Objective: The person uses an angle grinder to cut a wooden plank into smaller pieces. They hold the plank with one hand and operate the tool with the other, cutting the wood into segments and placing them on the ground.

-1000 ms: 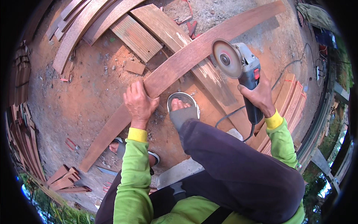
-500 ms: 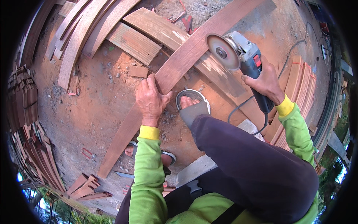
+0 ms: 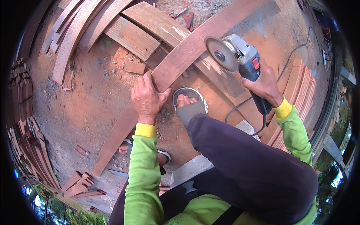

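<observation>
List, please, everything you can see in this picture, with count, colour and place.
curved plank: one, reddish-brown, running diagonally across the ground
angle grinder: one, grey and dark, disc over the plank
cable: one, dark, trailing to the right
loose boards: several, brown, upper left
offcuts: several, reddish, lower left
sandal: one, grey, beside the plank
left hand: on the plank's edge
right hand: gripping the grinder

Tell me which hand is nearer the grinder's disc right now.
Right. The right hand grips the angle grinder just behind its disc; the left hand presses the curved plank, farther away.
</observation>
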Demonstrator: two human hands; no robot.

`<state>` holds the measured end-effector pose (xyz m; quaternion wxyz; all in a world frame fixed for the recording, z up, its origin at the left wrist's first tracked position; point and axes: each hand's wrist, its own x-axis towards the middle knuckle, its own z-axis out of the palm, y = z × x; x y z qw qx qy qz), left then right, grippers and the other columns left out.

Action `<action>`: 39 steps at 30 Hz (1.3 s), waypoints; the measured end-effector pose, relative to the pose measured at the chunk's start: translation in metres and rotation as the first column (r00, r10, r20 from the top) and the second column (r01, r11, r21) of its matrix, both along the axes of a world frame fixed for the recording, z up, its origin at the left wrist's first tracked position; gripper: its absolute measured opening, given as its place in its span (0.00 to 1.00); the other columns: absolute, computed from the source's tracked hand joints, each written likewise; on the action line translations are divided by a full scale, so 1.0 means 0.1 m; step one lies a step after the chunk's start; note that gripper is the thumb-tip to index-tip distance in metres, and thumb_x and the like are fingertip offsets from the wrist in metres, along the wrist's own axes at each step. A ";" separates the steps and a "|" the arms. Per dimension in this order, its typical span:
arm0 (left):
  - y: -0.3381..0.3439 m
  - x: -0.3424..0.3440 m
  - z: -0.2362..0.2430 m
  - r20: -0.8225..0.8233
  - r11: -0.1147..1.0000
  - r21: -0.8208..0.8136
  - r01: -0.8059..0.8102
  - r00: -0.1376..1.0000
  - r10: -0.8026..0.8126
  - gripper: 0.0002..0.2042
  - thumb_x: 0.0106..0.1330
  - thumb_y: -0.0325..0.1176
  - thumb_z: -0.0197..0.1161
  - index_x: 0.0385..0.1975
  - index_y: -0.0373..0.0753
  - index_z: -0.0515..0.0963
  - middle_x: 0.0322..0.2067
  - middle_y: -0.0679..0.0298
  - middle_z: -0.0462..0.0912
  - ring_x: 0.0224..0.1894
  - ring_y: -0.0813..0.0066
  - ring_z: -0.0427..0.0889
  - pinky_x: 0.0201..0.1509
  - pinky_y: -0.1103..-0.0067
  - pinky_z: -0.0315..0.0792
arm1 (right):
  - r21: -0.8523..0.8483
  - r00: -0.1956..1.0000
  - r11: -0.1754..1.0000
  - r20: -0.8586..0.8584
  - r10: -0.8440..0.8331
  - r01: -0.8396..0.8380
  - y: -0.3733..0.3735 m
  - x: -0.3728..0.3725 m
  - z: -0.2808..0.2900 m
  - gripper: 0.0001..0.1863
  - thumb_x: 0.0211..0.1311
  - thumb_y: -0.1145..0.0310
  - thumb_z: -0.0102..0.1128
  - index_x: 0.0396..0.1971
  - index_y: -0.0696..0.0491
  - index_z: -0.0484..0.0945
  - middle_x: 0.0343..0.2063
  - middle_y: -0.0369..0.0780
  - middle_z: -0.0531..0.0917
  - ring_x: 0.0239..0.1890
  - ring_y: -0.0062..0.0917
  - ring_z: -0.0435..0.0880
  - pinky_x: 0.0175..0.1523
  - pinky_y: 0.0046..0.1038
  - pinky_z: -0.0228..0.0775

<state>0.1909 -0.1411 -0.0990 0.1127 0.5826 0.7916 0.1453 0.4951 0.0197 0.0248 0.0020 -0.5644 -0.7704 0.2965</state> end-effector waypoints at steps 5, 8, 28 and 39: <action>0.03 0.03 -0.01 -0.012 1.000 -0.022 -0.009 1.000 0.009 0.37 0.37 0.55 0.79 0.46 0.41 0.74 0.34 0.60 0.73 0.38 0.60 0.78 0.41 0.67 0.72 | 0.027 0.999 0.999 -0.027 0.039 -0.038 -0.02 0.01 -0.01 0.29 0.42 0.63 0.75 0.41 0.66 0.72 0.30 0.52 0.83 0.34 0.39 0.87 0.41 0.35 0.78; 0.01 0.03 -0.01 -0.016 0.999 -0.027 -0.027 1.000 0.027 0.37 0.37 0.54 0.79 0.47 0.42 0.74 0.34 0.61 0.73 0.38 0.61 0.78 0.41 0.67 0.72 | -0.023 1.000 1.000 0.015 0.008 -0.008 -0.04 -0.04 0.02 0.32 0.41 0.64 0.76 0.46 0.64 0.74 0.34 0.48 0.85 0.35 0.35 0.86 0.45 0.34 0.78; 0.04 0.05 0.03 -0.051 0.998 -0.051 -0.027 0.998 0.024 0.35 0.40 0.54 0.79 0.46 0.41 0.74 0.34 0.60 0.74 0.38 0.60 0.79 0.41 0.67 0.73 | -0.014 0.997 0.998 0.041 0.061 -0.061 -0.01 0.04 -0.05 0.33 0.40 0.63 0.76 0.46 0.65 0.73 0.34 0.50 0.84 0.34 0.36 0.86 0.43 0.34 0.78; 0.04 0.05 0.04 -0.035 0.998 -0.054 -0.031 0.999 0.029 0.35 0.39 0.53 0.79 0.46 0.41 0.74 0.35 0.60 0.74 0.39 0.59 0.79 0.42 0.66 0.74 | 0.001 0.995 0.997 0.068 0.075 -0.076 -0.02 -0.02 -0.04 0.32 0.40 0.62 0.76 0.43 0.65 0.73 0.31 0.50 0.84 0.32 0.36 0.86 0.41 0.34 0.78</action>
